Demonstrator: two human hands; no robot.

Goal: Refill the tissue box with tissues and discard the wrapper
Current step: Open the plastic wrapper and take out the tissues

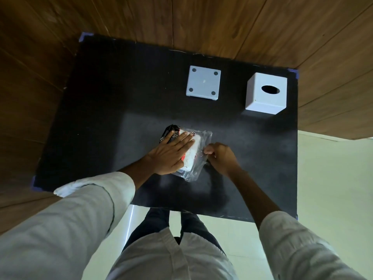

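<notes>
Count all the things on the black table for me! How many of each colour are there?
White: 2, the tissue box cover with the oval hole, and the flat square base plate.
Black, red and clear: 1, the tissue pack in its plastic wrapper, under the left hand, while the right hand pinches the wrapper.
Total: 3 things.

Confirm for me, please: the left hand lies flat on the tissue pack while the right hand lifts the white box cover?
Not quite. In the head view the right hand pinches the clear wrapper, not the box cover, which stands untouched. The left hand does lie flat on the tissue pack.
</notes>
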